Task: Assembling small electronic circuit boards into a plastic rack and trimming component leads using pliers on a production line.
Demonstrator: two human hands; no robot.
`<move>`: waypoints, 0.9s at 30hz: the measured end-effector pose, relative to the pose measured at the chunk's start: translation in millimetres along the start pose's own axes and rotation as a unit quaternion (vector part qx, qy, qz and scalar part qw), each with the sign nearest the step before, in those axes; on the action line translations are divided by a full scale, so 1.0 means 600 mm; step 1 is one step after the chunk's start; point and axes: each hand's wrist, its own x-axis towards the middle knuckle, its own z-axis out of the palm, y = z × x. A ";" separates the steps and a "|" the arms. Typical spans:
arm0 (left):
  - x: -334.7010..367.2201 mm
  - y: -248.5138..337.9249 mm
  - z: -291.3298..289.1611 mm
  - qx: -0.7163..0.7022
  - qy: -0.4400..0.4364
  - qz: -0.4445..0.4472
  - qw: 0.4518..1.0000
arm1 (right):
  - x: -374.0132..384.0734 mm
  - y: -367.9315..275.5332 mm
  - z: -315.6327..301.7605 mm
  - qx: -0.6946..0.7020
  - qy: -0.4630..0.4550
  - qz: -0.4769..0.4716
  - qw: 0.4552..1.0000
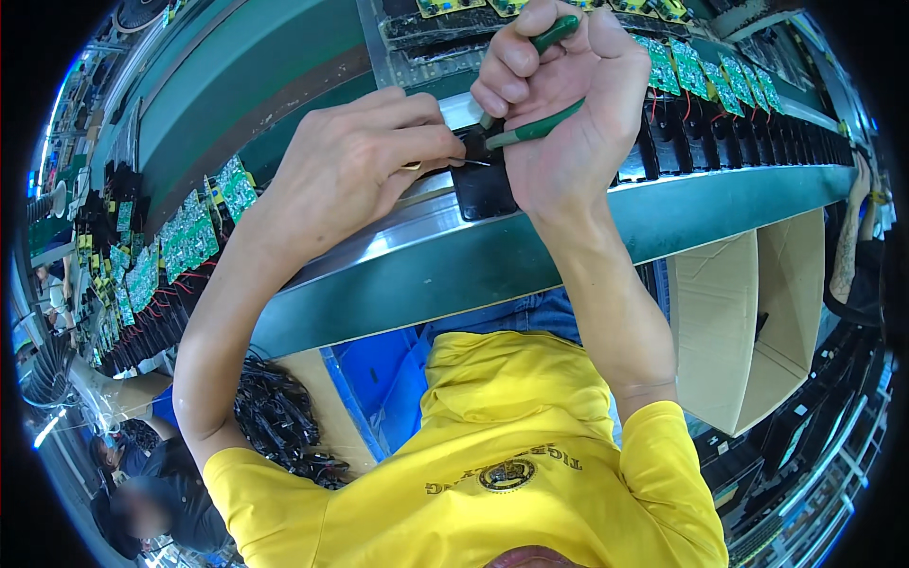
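Observation:
My right hand is wrapped round a pair of green-handled pliers. The jaws of the pliers point left, toward a small black part above a black plastic case. This case lies on a metal rail at the bench edge. From the left, my left hand reaches in with thumb and forefinger pinched together beside the case. Something small and thin is at its fingertips, too hidden to name. A speck of yellow shows under those fingers.
Black cases line the rail to the right, with green circuit boards above them. More circuit boards with red wires stand at left. Below the bench are a cardboard box, a blue bin and black cables. Other people work nearby.

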 end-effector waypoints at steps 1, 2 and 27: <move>-0.001 -0.003 0.002 -0.010 0.005 -0.001 1.000 | 0.001 0.004 0.001 -0.013 0.009 -0.006 1.000; -0.001 -0.004 0.004 -0.010 0.006 -0.003 1.000 | 0.004 0.005 -0.003 -0.013 0.009 -0.004 1.000; -0.003 0.066 0.021 -0.019 0.084 -0.180 0.980 | -0.173 -0.116 0.016 -0.894 -0.111 -0.165 0.402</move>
